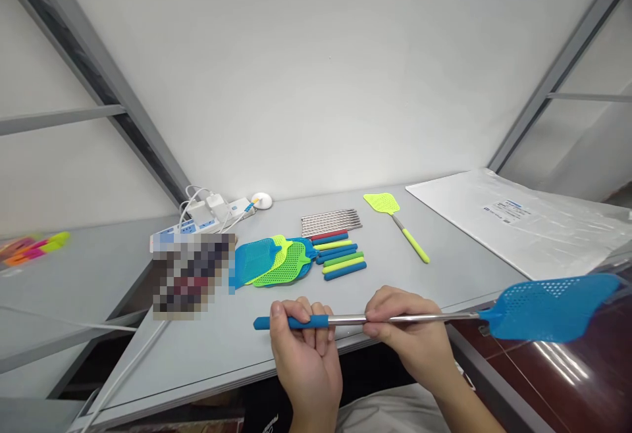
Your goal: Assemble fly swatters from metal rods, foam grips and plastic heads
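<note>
We see the left hand (pixel 306 347) clenched on the blue handle of the blue fly swatter (pixel 548 308), low in the frame's centre. The right hand (pixel 405 328) has its grip pinched on the metal rod, and the swatter stretches rightward past the worktop (pixel 395 275) edge.

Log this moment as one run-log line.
left hand: grips blue handle | right hand: pinches metal rod | blue swatter head: off table edge

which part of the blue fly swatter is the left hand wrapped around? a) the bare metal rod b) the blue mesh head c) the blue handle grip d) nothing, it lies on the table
c: the left hand closes round the blue handle grip of the blue plastic fly swatter with the metal rod, while the right hand pinches the rod.
</note>
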Motion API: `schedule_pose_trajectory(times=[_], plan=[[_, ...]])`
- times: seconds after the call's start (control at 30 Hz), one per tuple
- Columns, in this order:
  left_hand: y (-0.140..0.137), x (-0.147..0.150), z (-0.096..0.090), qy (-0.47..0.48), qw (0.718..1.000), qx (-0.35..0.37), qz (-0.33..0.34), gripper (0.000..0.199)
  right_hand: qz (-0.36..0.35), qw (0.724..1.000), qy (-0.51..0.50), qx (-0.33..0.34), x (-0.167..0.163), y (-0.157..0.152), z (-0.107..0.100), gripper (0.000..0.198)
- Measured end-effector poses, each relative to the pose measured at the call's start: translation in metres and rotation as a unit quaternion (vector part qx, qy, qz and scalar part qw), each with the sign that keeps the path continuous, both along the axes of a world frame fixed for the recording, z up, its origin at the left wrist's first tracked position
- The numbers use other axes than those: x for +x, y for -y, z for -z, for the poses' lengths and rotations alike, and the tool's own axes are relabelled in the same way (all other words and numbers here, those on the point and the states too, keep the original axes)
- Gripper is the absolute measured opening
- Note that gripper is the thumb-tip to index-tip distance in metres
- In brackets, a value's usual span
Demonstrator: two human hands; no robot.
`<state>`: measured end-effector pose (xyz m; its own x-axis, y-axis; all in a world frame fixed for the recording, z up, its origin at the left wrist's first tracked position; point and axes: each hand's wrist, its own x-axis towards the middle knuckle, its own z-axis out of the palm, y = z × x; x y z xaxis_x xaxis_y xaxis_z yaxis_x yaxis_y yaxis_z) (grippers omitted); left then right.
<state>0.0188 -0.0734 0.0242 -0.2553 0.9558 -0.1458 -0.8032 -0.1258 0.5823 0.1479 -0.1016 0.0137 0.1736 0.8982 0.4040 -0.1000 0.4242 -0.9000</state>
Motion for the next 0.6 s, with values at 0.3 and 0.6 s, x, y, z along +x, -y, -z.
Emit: schedule_pose_trajectory(times=[0.3, 0.6], plan=[[-0.004, -0.015, -0.004, -0.031, 0.999, 0.011, -0.024, 0.041, -0.082, 0.993, -0.075, -0.046, 0.013, 0.001, 0.015, 0.024], [-0.020, -0.043, -0.009, -0.029, 0.996, 0.007, -0.079, 0.035, 0.133, 0.945, -0.297, -0.022, 0.034, 0.006, -0.005, 0.034]])
